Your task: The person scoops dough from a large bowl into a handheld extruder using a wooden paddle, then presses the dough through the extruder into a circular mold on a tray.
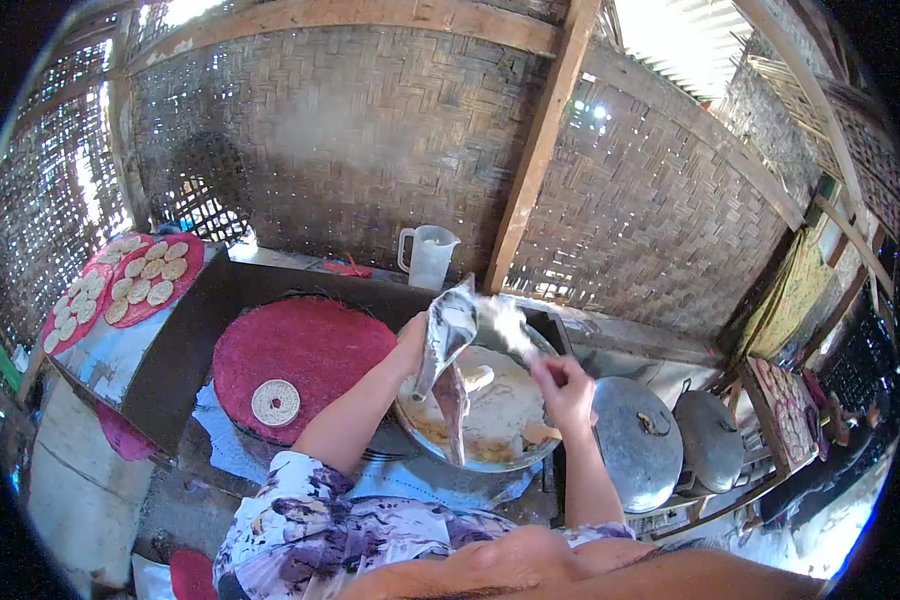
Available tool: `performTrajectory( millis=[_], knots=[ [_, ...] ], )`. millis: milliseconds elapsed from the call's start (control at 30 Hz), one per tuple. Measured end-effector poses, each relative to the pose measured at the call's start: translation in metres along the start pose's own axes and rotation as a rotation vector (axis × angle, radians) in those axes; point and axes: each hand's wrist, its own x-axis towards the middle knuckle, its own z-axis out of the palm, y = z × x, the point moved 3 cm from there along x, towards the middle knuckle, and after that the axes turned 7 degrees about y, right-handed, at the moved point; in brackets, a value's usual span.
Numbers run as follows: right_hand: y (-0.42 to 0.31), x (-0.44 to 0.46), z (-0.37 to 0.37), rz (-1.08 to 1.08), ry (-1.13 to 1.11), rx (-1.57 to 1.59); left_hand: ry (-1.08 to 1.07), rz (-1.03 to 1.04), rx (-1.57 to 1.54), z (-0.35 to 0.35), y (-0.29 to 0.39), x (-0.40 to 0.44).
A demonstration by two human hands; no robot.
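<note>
The grey pouch (448, 338) hangs over the wide basin (510, 466), its mouth spread and pale inside, a narrow part dangling toward six o'clock. It sits at about two o'clock from the left hand (411, 343) and at ten o'clock from the right hand (566, 392).

The left hand is closed around the near side of the pouch, gripping it at the mouth; most of the fingers are hidden behind it. The right hand is nearly closed, thumb and fingers drawn together on a blurred white mass (508, 326), which stretches out toward eleven o'clock, close to the pouch's mouth. Whether there is a utensil inside that blur, I cannot tell.

More white mixture (516, 402) coats the basin, below and between both hands. At nine o'clock from the left hand lies a round red mat (315, 345), with one pale coiled disc (275, 402) toward its seven o'clock edge. The clear jug (432, 258) stands at twelve o'clock from that hand. A lidded pot (638, 458) is at four o'clock from the right hand.
</note>
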Motion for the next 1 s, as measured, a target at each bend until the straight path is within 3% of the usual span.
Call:
performTrajectory(
  millis=[67, 167, 300, 367, 400, 467, 600, 667, 700, 800, 867, 900, 1000],
  knots=[
    [0.004, 0.006, 0.003, -0.024, 0.04, -0.077, 0.045, -0.069, 0.012, 0.045, 0.011, -0.044],
    [0.002, 0.001, 0.006, -0.134, 0.018, -0.113, 0.093, -0.104, -0.026, 0.04, 0.01, -0.035],
    [0.008, -0.021, 0.001, 0.042, -0.215, 0.12, 0.063, -0.008, -0.063, -0.001, 0.015, -0.007],
    [0.022, -0.009, 0.003, 0.072, -0.137, 0.212, 0.032, -0.056, -0.114, -0.01, 0.012, 0.003],
    [0.028, -0.004, 0.003, 0.095, -0.096, 0.253, 0.03, -0.128, -0.164, 0.001, 0.012, -0.004],
    [0.035, 0.005, 0.006, 0.126, -0.054, 0.108, 0.087, -0.165, 0.064, 0.06, 0.032, -0.055],
    [0.035, -0.008, 0.018, 0.041, -0.016, 0.051, -0.108, 0.217, 0.481, 0.074, 0.035, -0.058],
    [0.027, -0.025, 0.021, 0.137, -0.151, 0.188, -0.079, 0.225, 0.36, 0.055, 0.043, -0.058],
    [0.029, -0.03, 0.025, 0.191, -0.215, 0.408, -0.066, 0.231, 0.299, 0.046, 0.048, -0.058],
    [0.026, -0.019, 0.009, 0.153, -0.095, 0.688, -0.093, 0.431, 0.488, 0.02, 0.056, -0.064],
    [0.034, -0.004, -0.007, 0.206, -0.04, 0.441, -0.369, 0.427, 0.056, 0.018, 0.061, -0.064],
    [0.039, 0.0, -0.006, 0.268, -0.046, 0.506, -0.432, 0.356, -0.117, 0.024, 0.065, -0.068],
    [0.03, -0.005, 0.007, 0.162, -0.195, 0.458, -0.644, 0.354, -0.508, 0.04, 0.067, -0.076]
  ],
)
